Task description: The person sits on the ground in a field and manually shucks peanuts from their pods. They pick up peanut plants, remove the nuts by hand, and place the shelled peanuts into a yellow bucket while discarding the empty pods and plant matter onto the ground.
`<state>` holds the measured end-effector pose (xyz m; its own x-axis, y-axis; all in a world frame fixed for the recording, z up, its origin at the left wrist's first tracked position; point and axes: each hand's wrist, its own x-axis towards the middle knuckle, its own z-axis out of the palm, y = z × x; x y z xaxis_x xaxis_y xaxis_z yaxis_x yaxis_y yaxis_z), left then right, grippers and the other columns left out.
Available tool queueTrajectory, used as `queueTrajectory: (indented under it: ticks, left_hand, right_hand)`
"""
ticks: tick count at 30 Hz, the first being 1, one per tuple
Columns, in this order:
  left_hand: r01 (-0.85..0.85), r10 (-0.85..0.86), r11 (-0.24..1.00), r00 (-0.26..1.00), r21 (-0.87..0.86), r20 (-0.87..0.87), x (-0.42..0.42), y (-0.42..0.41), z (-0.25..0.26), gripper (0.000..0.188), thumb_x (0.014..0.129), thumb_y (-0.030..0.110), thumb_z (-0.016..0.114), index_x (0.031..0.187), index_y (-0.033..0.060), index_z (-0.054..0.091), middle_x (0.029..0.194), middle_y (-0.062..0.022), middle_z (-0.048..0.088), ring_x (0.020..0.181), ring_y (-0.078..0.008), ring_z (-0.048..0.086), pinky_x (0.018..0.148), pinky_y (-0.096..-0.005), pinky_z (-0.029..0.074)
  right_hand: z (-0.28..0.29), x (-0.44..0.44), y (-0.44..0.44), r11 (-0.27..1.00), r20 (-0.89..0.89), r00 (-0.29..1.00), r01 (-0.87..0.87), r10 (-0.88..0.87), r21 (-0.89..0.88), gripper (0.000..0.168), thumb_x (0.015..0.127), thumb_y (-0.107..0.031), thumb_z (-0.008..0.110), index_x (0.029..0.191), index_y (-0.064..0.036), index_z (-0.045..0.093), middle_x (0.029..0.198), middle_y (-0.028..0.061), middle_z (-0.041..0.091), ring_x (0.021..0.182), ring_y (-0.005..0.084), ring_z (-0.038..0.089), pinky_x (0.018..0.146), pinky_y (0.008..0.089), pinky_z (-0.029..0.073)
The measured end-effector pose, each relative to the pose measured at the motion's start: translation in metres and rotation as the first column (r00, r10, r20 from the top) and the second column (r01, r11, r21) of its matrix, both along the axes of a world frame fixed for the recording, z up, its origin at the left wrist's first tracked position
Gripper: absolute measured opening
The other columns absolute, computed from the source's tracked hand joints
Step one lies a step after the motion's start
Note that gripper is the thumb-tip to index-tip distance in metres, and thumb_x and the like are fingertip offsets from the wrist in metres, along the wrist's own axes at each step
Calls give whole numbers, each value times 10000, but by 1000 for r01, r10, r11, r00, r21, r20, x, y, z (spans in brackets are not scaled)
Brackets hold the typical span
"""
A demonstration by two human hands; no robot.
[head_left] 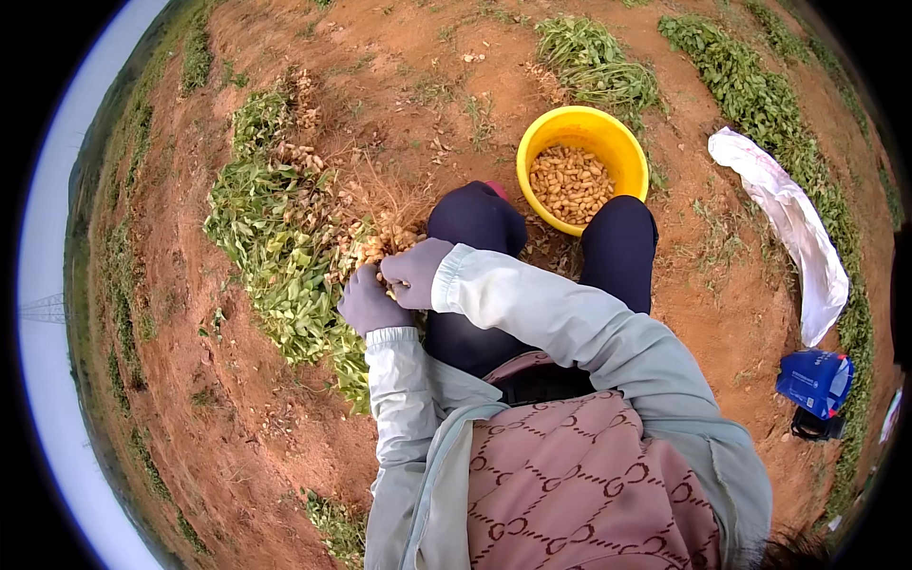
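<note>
My left hand [372,301], in a grey glove, is at the near edge of a heap of pulled peanut plants [274,242], its fingers curled by a cluster of peanut pods [372,248]. Touching it from the right is my right hand [419,274], gloved the same, with its fingers bent over a few pods. The fingertips are largely hidden, so the hold of the left is unclear. Beyond my knees stands a yellow bucket [636,153], partly filled with picked peanuts [570,184].
More uprooted plants [595,64] lie beyond the bucket, and a long row of them [769,92] curves along the right. A white sack [798,214] and a blue bag [814,383] rest on the reddish soil at right. My bent knees are between hands and bucket.
</note>
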<state>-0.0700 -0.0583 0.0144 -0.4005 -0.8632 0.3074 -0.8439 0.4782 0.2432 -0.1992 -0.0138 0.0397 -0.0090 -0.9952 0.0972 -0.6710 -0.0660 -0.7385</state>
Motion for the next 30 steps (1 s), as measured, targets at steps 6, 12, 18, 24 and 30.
queueTrajectory:
  ticks: [6, 12, 18, 24, 30]
  left_hand:
    - [66, -62, 997, 993, 40, -98, 0, -11, 3, 245, 669, 284, 676, 818, 136, 549, 805, -45, 621, 804, -262, 597, 682, -399, 391]
    - [52, 96, 955, 878, 291, -470, 6, -27, 36, 374, 608, 289, 836, 830, 74, 625, 799, -65, 652, 733, -221, 613, 706, -353, 467]
    - [265, 175, 848, 677, 459, -715, 14, -48, 34, 417, 614, 172, 870, 917, 0, 640, 854, -60, 651, 783, -110, 582, 710, -257, 473]
    - [399, 154, 757, 660, 517, -735, 20, -46, 37, 539, 589, 112, 873, 1031, -28, 598, 930, -76, 651, 812, -134, 606, 728, -262, 494]
    - [496, 150, 687, 619, 531, -771, 11, -46, 47, 454, 619, 161, 854, 977, -8, 632, 928, -46, 650, 815, -107, 605, 732, -259, 485]
  right_hand:
    - [-2, 2, 10, 999, 531, 846, -47, 52, -22, 115, 695, -160, 654, 759, -86, 593, 698, 33, 620, 634, 141, 585, 601, 287, 456]
    - [56, -50, 53, 905, 398, 880, 364, -258, -219, 153, 766, -118, 678, 883, -73, 591, 754, 38, 632, 633, 122, 601, 591, 249, 477]
    - [20, -179, 73, 693, -499, 577, 718, -647, -68, 229, 808, -230, 624, 1006, -118, 597, 1022, 90, 610, 905, 237, 618, 822, 363, 478]
    - [33, -113, 19, 950, 63, 948, 313, -312, -4, 304, 801, -269, 638, 1074, -138, 615, 1112, 77, 585, 1021, 268, 577, 882, 352, 460]
    - [13, -52, -43, 995, 41, 995, 96, -96, -9, 338, 784, -321, 630, 1075, -149, 615, 1069, 79, 622, 978, 298, 595, 846, 405, 470]
